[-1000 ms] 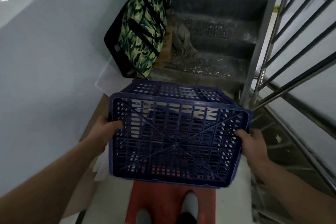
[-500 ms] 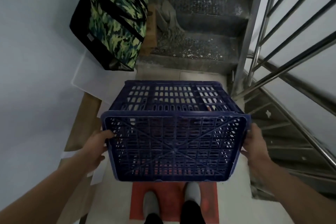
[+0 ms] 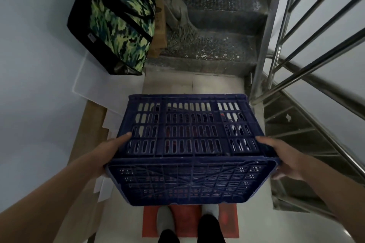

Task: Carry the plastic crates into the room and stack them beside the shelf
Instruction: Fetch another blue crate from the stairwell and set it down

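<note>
A dark blue slatted plastic crate is held in the air in front of me, turned so its lattice bottom faces me and one slotted side faces up. My left hand grips its left edge, thumb on the upper side. At the opposite edge my right hand holds on the same way. Something red shows through the slots, too dim to name.
I stand on a stair landing, feet on a red mat. Concrete steps rise ahead; a steel railing and descending stairs lie to the right. A camouflage bag sits on a clear plastic box by the left wall, cardboard beside it.
The crate has tipped so its slotted side now faces up and has come lower and closer to me. Both hands kept their grip.
</note>
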Demonstrator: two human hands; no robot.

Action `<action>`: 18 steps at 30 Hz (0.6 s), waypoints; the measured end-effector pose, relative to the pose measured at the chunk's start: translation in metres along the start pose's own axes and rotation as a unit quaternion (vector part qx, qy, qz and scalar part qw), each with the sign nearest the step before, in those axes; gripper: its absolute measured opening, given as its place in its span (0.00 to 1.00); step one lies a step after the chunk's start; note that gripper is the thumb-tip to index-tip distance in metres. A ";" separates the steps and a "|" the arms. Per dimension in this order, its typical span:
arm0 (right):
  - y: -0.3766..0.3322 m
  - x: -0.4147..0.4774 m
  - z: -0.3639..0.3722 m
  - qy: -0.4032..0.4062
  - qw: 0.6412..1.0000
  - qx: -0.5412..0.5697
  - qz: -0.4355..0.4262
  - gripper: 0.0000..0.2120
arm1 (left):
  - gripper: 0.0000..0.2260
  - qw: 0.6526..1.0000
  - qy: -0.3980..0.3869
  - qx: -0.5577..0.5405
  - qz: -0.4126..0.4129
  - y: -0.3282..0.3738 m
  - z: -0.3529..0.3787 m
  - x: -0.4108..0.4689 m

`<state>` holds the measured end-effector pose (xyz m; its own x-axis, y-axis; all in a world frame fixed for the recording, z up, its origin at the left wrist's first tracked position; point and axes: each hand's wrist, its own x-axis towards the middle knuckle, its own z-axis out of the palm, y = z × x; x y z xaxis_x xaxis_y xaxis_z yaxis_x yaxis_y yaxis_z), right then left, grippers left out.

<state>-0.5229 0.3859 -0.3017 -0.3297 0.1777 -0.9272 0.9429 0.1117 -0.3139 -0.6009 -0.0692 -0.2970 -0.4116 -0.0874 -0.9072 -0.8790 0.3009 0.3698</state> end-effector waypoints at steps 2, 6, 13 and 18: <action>-0.002 -0.002 0.006 -0.007 1.000 -0.027 -0.001 0.35 | 0.29 1.000 0.015 -0.009 -0.001 -0.002 0.000 0.002; -0.004 -0.006 0.011 0.009 0.999 -0.028 -0.032 0.19 | 0.35 0.999 0.046 0.003 0.014 -0.003 0.000 0.002; -0.014 -0.010 0.014 0.031 0.993 0.020 -0.113 0.16 | 0.41 0.993 0.082 0.006 0.082 0.011 -0.008 0.006; -0.002 0.012 0.022 0.040 0.993 0.032 -0.103 0.33 | 0.37 0.996 0.076 0.002 0.052 0.005 0.002 0.017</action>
<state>-0.5278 0.3667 -0.3165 -0.5161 0.2355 -0.8235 0.8554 0.0920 -0.5097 -0.6119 -0.0673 -0.3108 -0.5321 -0.1973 -0.8234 -0.8290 0.3192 0.4592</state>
